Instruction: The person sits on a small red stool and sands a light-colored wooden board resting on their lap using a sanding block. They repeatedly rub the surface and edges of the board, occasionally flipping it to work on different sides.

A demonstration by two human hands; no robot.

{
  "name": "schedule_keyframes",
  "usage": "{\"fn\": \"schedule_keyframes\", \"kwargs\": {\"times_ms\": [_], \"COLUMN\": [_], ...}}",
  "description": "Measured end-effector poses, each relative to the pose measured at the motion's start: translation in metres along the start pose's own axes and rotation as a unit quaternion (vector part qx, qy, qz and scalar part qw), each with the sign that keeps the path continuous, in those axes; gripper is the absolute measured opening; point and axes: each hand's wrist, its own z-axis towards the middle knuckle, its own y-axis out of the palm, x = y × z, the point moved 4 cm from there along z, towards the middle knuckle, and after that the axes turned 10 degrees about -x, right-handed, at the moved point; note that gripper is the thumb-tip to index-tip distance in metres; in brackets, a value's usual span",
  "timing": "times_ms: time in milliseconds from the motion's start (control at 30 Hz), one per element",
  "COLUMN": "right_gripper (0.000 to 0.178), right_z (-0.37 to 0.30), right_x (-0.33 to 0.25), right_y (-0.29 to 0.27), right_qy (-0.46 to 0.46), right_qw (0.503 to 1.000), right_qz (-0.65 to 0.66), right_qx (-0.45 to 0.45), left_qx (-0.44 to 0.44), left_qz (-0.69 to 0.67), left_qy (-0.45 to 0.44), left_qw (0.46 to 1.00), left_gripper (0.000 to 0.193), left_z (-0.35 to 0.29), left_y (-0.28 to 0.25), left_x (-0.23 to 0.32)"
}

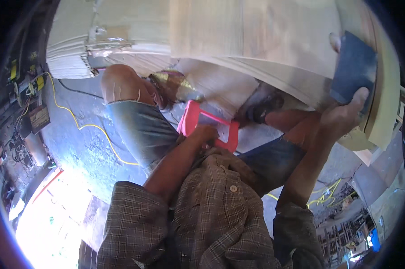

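Note:
My right hand (344, 117) is at the right end of a pale wooden panel (207, 29). It grips a dark grey rectangular sheet that looks like sandpaper (355, 67), thumb on the near edge and a fingertip showing past the far left edge. The sheet lies at the panel's edge; whether it presses on the wood I cannot tell. Between my knees stands a pink plastic stool (233, 134). My left hand (204, 134) is closed at the stool's near bar, its fingers partly hidden.
Torn cardboard (68, 56) lies under the panel's left end. A yellow cord (83, 125) runs across the concrete floor on the left, and another yellow cord (328, 195) lies coiled at lower right. Machine parts (30, 143) line the far left. Wooden pieces (366, 154) stand below the panel's right end.

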Motion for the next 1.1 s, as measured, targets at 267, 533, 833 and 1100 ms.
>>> {"fn": "schedule_keyframes", "kwargs": {"times_ms": [267,533,833,1100], "right_gripper": [0.056,0.042,0.044,0.043], "right_z": [0.005,0.006,-0.048,-0.062], "right_x": [0.019,-0.023,-0.053,-0.043], "right_y": [-0.008,-0.026,0.064,0.073], "right_qy": [0.094,-0.114,-0.384,-0.439], "right_qw": [0.988,0.982,0.784,0.758], "right_qz": [0.112,-0.084,-0.320,-0.353], "right_qx": [-0.041,-0.125,-0.368,-0.330], "left_qx": [0.016,0.350,0.733,0.695], "left_qz": [-0.012,-0.159,0.116,0.303], "left_qy": [0.050,0.165,0.141,-0.092], "left_qw": [0.999,0.908,0.655,0.646], "left_gripper": [0.046,0.047,0.043,0.047], "left_z": [-0.021,-0.200,-0.335,-0.251], "left_y": [-0.046,-0.119,-0.287,-0.400], "left_x": [0.013,0.063,0.062,0.017]}}
